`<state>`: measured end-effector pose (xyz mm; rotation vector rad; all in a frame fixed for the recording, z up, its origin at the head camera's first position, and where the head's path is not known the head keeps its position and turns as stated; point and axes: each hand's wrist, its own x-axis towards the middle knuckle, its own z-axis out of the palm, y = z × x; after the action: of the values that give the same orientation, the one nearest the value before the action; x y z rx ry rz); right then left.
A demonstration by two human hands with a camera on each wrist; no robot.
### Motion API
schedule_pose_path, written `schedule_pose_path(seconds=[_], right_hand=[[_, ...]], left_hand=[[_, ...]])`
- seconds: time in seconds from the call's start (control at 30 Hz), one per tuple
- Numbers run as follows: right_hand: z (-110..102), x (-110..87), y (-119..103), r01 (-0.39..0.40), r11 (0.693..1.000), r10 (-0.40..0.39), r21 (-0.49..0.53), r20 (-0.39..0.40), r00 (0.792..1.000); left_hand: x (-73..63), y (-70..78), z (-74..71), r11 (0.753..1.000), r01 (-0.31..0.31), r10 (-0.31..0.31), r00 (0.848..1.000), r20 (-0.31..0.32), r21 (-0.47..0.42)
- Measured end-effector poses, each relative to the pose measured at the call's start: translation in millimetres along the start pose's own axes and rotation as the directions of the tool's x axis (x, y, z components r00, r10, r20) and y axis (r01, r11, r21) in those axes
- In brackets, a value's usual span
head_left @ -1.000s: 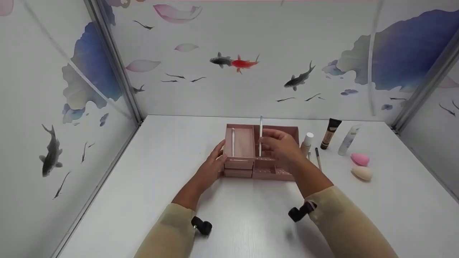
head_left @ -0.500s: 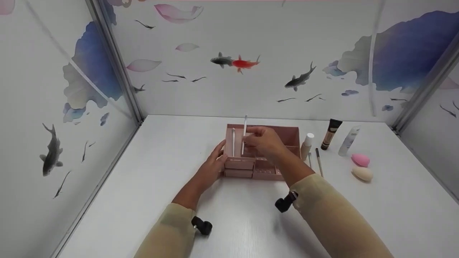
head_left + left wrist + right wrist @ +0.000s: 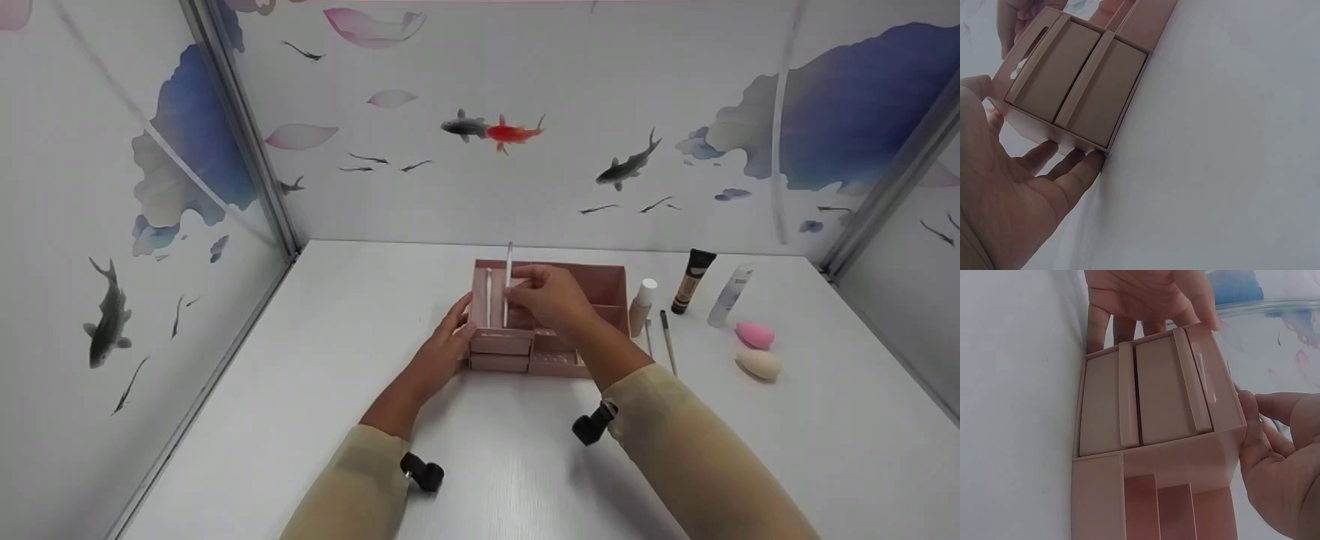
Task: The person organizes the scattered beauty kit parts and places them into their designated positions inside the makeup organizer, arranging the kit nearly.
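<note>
A pink desktop organizer (image 3: 501, 343) stands on the white table, with two drawers on its left side and open compartments on its right. My left hand (image 3: 439, 356) rests against its left wall, fingers fairly straight along the side and thumb at the upper corner. Over the top tray, my right hand (image 3: 553, 296) pinches a slender white stick (image 3: 509, 259) between thumb and fingers, nearly upright in the head view. A second white stick (image 3: 489, 292) lies in that tray along the left; part of it shows through the front slot (image 3: 1203, 371) in the right wrist view.
Right of the organizer stand a white-capped bottle (image 3: 642, 306), a black-ended tube (image 3: 693, 281) and a pale tube (image 3: 730, 296). Two thin brushes (image 3: 667, 341) lie near the bottle. A pink sponge (image 3: 754, 335) and a beige sponge (image 3: 759, 364) sit farther right. Printed panels enclose the table.
My right hand has carried the white stick leftward from above the right compartments to over the top tray, then shifted only slightly. The left hand has stayed against the organizer.
</note>
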<state>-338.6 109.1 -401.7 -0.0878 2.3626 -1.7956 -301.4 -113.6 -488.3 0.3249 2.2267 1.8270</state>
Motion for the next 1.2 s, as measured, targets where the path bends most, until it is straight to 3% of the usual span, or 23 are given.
schedule_pose_path(seconds=[0.63, 0.97, 1.2], right_hand=[[-5.2, -4.7, 8.3, 0.028, 0.989, -0.030, 0.147, 0.010, 0.999], [-19.9, -15.0, 16.1, 0.061, 0.974, -0.055, 0.217, -0.036, 0.998], [-38.6, -24.4, 23.4, 0.052, 0.982, -0.039, 0.181, -0.073, 0.997]], left_hand=[[-1.3, 3.5, 1.0, 1.000, 0.021, -0.021, 1.000, -0.009, -0.002], [-0.7, 1.6, 0.8, 1.000, 0.010, -0.010, 1.000, -0.004, -0.007], [0.6, -0.7, -0.1, 1.000, -0.002, 0.002, 1.000, 0.004, -0.019]])
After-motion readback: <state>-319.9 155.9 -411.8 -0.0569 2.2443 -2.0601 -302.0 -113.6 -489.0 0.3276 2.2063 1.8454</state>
